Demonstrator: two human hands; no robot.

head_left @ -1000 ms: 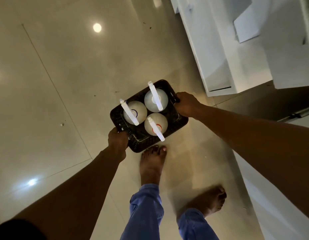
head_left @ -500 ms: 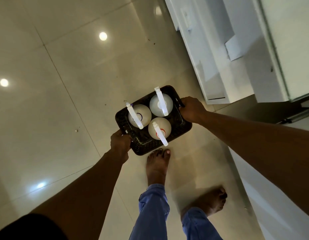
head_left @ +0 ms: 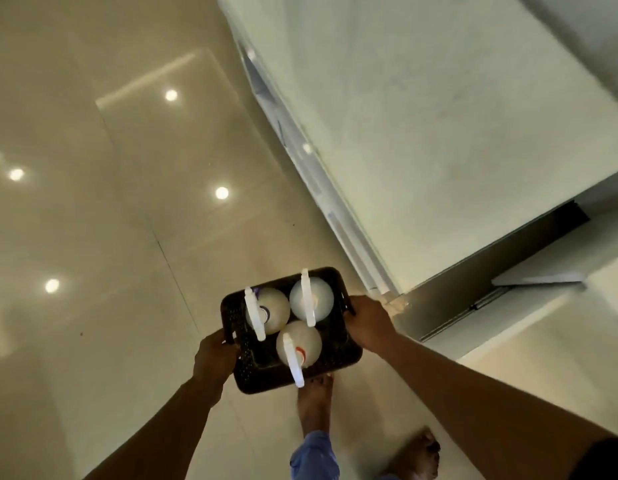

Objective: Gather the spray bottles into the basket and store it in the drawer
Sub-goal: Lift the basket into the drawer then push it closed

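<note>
I have the dark perforated plastic basket (head_left: 335,351) gripped at both short ends, left hand (head_left: 215,355) and right hand (head_left: 368,322) clenched on its rim. Three white round spray bottles (head_left: 298,344) stand loose between my hands, top-heavy I judge, so I'd carry it level.

Left hand (head_left: 213,355) and right hand (head_left: 369,322) grip opposite ends of black basket (head_left: 338,358) holding three upright spray bottles (head_left: 271,315), above glossy tiled floor (head_left: 110,202), beside white cabinet (head_left: 421,133).
</note>
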